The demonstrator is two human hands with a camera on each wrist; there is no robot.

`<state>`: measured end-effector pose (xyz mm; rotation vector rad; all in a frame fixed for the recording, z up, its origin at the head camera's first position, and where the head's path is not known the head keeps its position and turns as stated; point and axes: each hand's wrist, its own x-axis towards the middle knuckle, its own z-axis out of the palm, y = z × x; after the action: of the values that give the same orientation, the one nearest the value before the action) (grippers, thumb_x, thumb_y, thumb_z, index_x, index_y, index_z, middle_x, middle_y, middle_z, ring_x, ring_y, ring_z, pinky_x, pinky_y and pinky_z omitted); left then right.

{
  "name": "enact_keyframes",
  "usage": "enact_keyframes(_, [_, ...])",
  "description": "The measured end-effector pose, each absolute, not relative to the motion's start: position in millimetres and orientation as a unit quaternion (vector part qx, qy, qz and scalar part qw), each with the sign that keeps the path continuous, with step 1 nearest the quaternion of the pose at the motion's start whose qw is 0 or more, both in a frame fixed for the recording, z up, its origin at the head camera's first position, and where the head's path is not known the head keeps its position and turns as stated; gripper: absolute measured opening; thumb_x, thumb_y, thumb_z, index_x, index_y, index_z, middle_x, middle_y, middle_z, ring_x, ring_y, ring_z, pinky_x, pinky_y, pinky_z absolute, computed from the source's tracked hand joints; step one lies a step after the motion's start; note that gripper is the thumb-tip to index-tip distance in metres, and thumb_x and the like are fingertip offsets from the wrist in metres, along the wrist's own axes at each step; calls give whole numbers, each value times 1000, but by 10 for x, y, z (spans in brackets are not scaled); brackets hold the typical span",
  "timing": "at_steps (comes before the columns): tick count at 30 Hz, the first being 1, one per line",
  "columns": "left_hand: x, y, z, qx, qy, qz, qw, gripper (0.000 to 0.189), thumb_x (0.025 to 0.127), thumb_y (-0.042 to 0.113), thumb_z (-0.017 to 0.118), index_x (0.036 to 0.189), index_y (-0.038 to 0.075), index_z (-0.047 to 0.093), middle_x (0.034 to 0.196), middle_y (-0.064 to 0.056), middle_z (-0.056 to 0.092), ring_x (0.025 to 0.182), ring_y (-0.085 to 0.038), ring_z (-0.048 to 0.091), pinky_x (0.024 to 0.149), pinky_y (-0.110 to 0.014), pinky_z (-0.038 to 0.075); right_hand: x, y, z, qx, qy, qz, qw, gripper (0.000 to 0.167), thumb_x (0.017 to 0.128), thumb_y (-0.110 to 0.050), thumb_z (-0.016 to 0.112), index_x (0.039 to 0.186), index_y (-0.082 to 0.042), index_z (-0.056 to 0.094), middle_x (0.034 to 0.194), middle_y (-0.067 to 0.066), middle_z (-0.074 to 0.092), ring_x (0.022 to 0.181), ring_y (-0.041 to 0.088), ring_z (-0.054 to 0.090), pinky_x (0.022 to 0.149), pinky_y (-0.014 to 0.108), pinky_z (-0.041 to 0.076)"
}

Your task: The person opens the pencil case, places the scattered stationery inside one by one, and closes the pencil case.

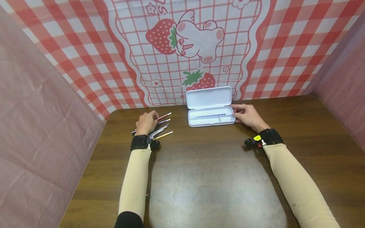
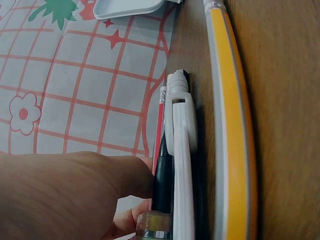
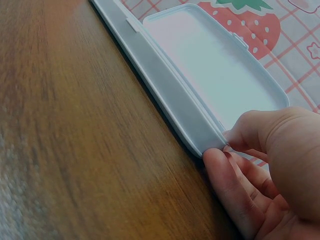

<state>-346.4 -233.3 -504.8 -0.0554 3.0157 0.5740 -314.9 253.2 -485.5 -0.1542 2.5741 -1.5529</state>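
My left hand [image 1: 146,123] is at a small group of writing tools on the table's left side, its thumb and fingers pinching a red pencil [image 1: 163,116]. Beside that lie a dark pencil [image 1: 164,121], a white-grey tool with a ridged knob [image 2: 181,115] that looks like a drawing compass, and a yellow pencil [image 1: 163,136]. A white pencil case [image 1: 203,123] stands with its lid raised, holding one thin dark-blue stick [image 1: 211,115]. At the case's right end my right hand [image 1: 249,117] grips the edge between thumb and fingers. The red pencil's lower part is hidden.
The case's lid [image 1: 209,98] leans back close to a checked cloth [image 1: 159,72] with strawberry prints, hung behind the table. Pink cloth [image 1: 42,126] hangs at the left side. The brown wooden table [image 1: 211,177] stretches in front of the case.
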Motion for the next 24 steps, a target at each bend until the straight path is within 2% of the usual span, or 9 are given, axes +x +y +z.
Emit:
enact_keyframes(8, [-3348,-2267,-4909,-9,981,188,39,21,108,20,66,128,22,70,137,-17,70,137,-44,62,107,-73,50,-3127,2536,-4852,-50,861,-502,66,50,110,-9,69,159,-3,61,126,20,58,82,6,60,72,15,60])
enact_keyframes(14, [-3155,-2140,-4654,-7,981,186,46,25,108,14,61,131,19,69,142,-22,69,142,-48,59,111,-73,49,-3118,2531,-4843,-49,860,-504,66,50,110,-9,69,160,-3,61,127,21,58,83,6,60,72,15,60])
enact_keyframes(18, [-3148,-2134,-4660,0,983,182,35,26,107,12,60,131,19,69,141,-23,71,139,-49,60,108,-71,50,-3123,2525,-4840,-48,857,-508,69,50,110,-9,68,160,-2,61,129,21,57,83,5,60,72,14,60])
enact_keyframes(23, [-3126,-2126,-4621,6,981,190,27,30,106,12,60,134,19,68,141,-21,70,143,-47,58,112,-70,47,-3138,2527,-4842,-49,858,-506,69,51,110,-7,68,160,-2,60,133,22,58,83,4,60,72,14,60])
enact_keyframes(24, [-3165,-2148,-4661,10,982,188,21,31,105,13,61,134,21,69,139,-21,70,141,-47,58,110,-68,48,-3139,2529,-4842,-49,859,-505,68,51,110,-8,68,160,-2,60,133,22,58,83,5,60,72,14,60])
